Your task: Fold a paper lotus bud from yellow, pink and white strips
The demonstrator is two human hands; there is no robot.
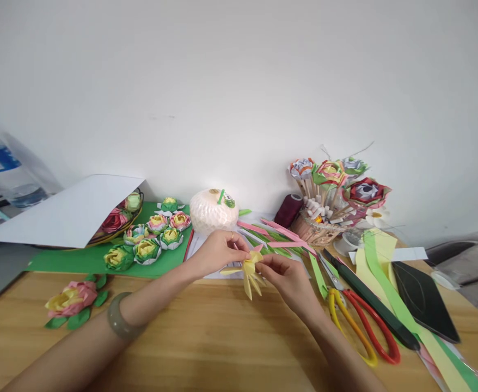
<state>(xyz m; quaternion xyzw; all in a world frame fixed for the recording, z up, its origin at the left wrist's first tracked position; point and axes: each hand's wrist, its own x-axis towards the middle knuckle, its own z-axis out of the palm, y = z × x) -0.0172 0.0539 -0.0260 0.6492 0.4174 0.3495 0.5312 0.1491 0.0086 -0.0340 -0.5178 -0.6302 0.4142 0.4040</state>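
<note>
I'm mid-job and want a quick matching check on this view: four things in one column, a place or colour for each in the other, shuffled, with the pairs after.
1. yellow paper piece
2. scissors
3. spool
4. bracelet

A. beside the woven basket
B. around the left forearm
C. red and yellow handles
D. held by the left hand and right hand

Pairs: 1-D, 2-C, 3-A, 4-B

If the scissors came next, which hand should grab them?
Probably the right hand: the red-and-yellow scissors lie on its side, and the left hand is farther off. Both pinch the folded yellow paper, so the right would likely let go first.
</note>
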